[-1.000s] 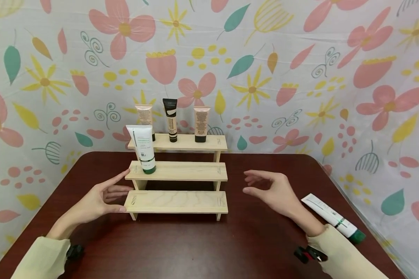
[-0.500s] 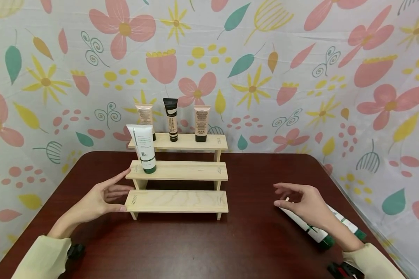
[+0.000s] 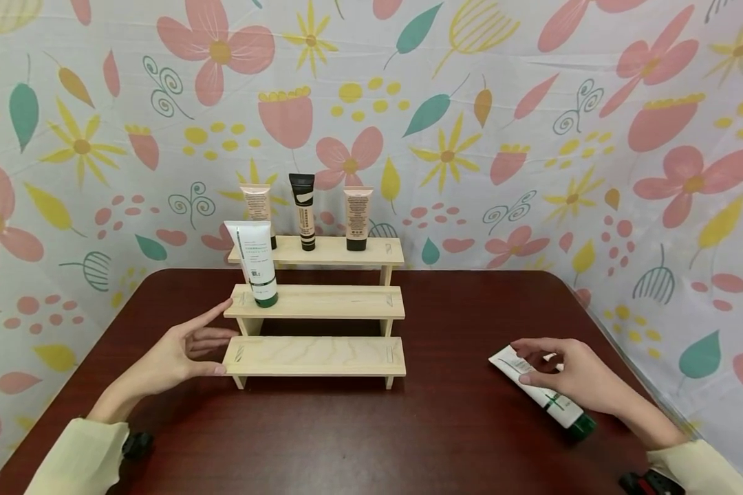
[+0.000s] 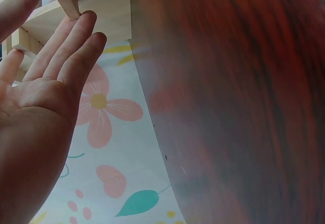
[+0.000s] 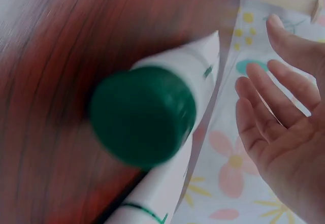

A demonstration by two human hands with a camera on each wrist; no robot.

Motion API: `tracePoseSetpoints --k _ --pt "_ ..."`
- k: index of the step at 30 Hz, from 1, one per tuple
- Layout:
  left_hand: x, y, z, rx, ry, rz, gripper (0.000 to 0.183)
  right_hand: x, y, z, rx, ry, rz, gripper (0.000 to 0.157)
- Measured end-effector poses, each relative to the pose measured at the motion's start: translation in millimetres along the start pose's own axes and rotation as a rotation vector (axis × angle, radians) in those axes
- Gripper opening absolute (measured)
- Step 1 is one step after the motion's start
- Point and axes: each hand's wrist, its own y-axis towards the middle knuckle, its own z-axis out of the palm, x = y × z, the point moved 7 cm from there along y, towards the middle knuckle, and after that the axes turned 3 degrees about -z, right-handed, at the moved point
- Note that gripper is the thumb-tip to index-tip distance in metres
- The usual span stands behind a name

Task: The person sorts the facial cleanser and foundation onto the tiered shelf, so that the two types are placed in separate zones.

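Note:
My left hand rests against the left side of a three-tier wooden stand, thumb at the bottom shelf and forefinger at the middle one. In the left wrist view its fingers are mostly straight. A white tube with a green cap stands on the middle shelf's left end. My right hand hovers over a similar white tube lying on the table. The right wrist view shows loosely bent fingers apart from that tube's green cap. A second white tube lies alongside, mostly hidden in the head view.
Two beige tubes, left and right, and a black-and-beige tube stand on the top shelf. The dark red wooden table ends at a flowered cloth backdrop behind and to the right.
My right hand has moved right and down from beside the stand to above the lying tubes. The nearer tube came into view as the arm moved off it. My left hand has stayed put.

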Motion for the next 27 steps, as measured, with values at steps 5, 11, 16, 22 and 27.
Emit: tracePoseSetpoints --k 5,11,16,22,27 --pt "1.0 -0.5 -0.6 0.001 0.002 0.0 0.11 -16 -9 -1.0 0.082 -0.019 0.002 0.052" --pt "1.2 -0.2 -1.5 0.003 -0.012 0.0 0.11 -29 -18 -4.3 0.139 -0.028 0.022 0.055" --pt "-0.5 0.3 -0.8 0.003 -0.005 0.001 0.109 -39 -27 -8.2 0.189 -0.036 0.064 0.057" --pt "-0.7 0.4 -1.0 0.0 -0.001 -0.01 0.11 -46 -30 -5.4 0.278 0.106 0.093 0.058" --pt "1.5 0.3 -0.8 -0.002 0.001 -0.01 0.11 -47 -30 -0.2 0.335 0.226 0.102 0.057"
